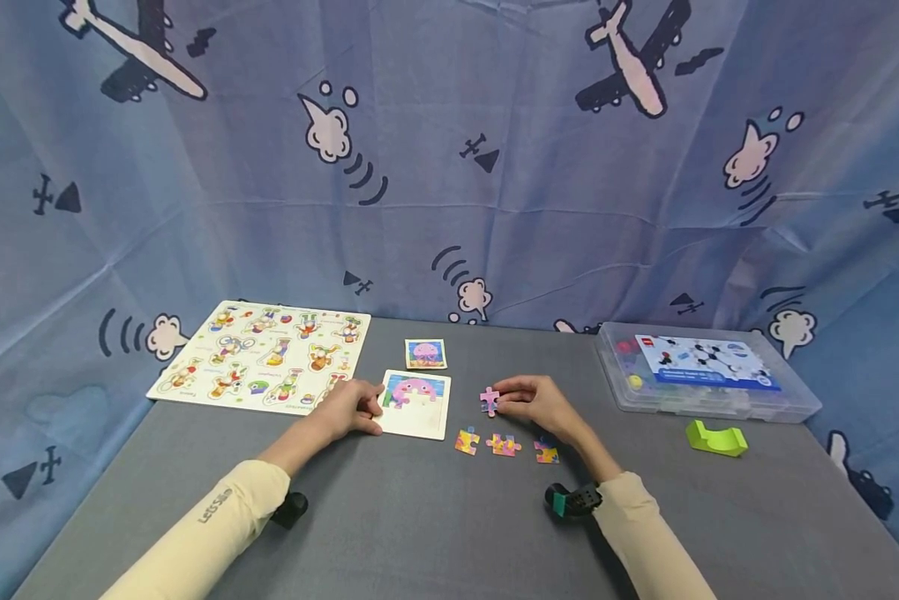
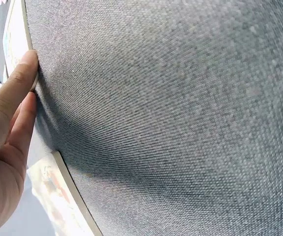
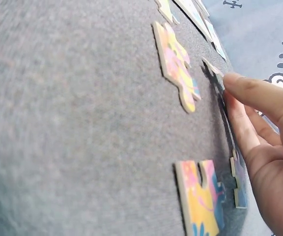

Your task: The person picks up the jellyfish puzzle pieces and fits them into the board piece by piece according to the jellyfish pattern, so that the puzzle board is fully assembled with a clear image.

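Note:
At the middle of the table lies a small white puzzle tray [image 1: 413,424], partly filled with a pink cartoon animal picture. My left hand [image 1: 347,408] grips the tray's left edge; in the left wrist view the thumb [image 2: 21,73] and fingers meet at that edge. To the right of the tray, my right hand [image 1: 539,403] pinches a pink-purple puzzle piece [image 1: 490,402] by its right side. Nearer me lie a yellow-pink piece [image 1: 466,441], a pink-yellow piece [image 1: 503,445] and a yellow-blue piece [image 1: 546,452]. The right wrist view shows a purplish piece [image 3: 239,182] beneath the hand.
A small square picture puzzle [image 1: 426,354] lies behind the tray. A large illustrated board [image 1: 254,357] is at the left. At the right are a clear plastic case [image 1: 707,375] and a green curved block [image 1: 716,438]. A patterned curtain [image 1: 449,167] hangs behind the table.

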### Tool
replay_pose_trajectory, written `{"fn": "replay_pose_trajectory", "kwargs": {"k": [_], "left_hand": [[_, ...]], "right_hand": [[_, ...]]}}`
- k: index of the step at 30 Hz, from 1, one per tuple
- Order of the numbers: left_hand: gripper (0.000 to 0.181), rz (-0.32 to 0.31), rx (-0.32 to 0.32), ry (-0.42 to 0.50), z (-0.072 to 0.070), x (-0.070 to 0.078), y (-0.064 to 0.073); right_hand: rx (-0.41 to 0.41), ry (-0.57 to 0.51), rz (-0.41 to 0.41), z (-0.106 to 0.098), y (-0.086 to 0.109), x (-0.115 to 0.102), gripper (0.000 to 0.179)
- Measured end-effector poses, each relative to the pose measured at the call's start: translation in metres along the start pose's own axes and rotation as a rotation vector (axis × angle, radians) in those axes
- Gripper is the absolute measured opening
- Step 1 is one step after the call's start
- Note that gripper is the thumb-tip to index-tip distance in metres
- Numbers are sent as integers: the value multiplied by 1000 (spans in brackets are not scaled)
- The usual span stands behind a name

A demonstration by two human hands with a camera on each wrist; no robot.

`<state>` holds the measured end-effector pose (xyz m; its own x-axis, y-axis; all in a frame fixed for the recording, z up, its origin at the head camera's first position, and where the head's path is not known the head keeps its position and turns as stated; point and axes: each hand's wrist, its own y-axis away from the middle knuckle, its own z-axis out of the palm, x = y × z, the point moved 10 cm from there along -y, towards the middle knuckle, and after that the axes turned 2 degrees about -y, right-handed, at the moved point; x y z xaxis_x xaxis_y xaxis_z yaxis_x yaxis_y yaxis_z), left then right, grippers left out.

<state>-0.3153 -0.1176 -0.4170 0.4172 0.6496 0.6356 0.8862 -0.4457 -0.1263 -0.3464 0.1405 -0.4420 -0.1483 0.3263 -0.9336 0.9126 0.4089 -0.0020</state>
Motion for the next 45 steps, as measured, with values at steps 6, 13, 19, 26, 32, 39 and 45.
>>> {"fn": "replay_pose_trajectory", "kwargs": {"k": [6, 13, 19, 26, 32, 39, 45], "left_hand": [[19, -10, -2, 2, 0, 0, 0], [20, -25, -7, 4, 1, -2, -1], [21, -18, 0, -3, 2, -2, 0], [21, -19, 0, -14, 1, 0, 1], [20, -12, -2, -4, 1, 0, 1], [19, -9, -5, -2, 2, -2, 0], [21, -10, 0, -1, 1, -3, -1]], "right_hand": [[10, -2, 17, 1, -1, 2, 32], [51, -67, 35, -1, -2, 7, 31], [62, -154, 44, -2, -1, 11, 34], [65, -235, 63, 0, -1, 13, 37], [52, -261, 73, 4, -2, 14, 40], [64, -277, 129, 9, -2, 13, 42], [79, -254, 135, 13, -1, 11, 42]]}}
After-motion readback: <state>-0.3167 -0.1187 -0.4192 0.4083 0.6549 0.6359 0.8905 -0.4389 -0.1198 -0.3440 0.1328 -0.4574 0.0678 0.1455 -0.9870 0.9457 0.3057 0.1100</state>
